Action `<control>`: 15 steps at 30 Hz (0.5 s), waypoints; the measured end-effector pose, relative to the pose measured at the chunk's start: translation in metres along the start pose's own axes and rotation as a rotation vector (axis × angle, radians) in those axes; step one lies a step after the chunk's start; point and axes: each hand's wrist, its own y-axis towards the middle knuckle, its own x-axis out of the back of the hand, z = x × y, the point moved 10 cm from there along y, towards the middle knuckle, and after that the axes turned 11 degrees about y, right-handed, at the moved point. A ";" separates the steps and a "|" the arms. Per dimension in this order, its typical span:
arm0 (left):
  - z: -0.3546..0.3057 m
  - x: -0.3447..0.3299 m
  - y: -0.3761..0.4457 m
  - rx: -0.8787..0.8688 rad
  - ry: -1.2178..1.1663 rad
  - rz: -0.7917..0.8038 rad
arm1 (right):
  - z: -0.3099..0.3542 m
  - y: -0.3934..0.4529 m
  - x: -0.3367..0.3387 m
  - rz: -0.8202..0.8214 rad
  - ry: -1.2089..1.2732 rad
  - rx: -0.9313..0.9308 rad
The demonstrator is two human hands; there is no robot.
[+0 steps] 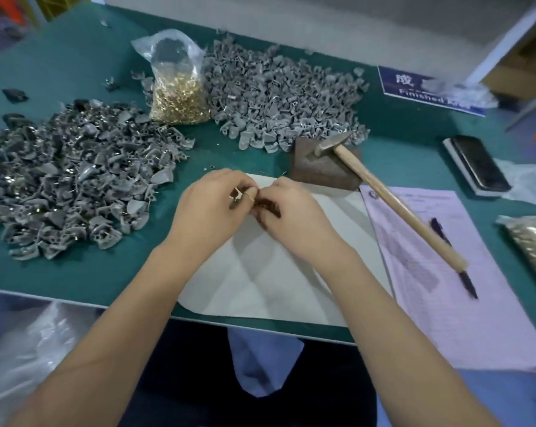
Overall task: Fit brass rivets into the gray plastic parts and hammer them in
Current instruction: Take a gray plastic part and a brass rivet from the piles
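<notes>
Between my two hands I hold one small gray plastic part, just above the white sheet. My left hand pinches it; my right hand is curled beside it, probably on a brass rivet that I cannot see. I judge the part light and stiff, a little slippery, so I take it by its flat sides. The hammer lies on the metal block, the bag of rivets stands between the two gray piles.

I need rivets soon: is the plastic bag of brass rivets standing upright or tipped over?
Upright. The bag of brass rivets stands on the green table, rivets settled at the bottom.
</notes>
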 end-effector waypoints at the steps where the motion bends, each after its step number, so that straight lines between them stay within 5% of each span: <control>1: 0.002 -0.003 0.001 0.010 -0.004 0.008 | 0.000 0.001 0.000 -0.007 -0.010 -0.004; 15: 0.002 0.011 0.003 0.008 -0.209 -0.164 | 0.001 0.004 0.042 -0.322 0.300 0.041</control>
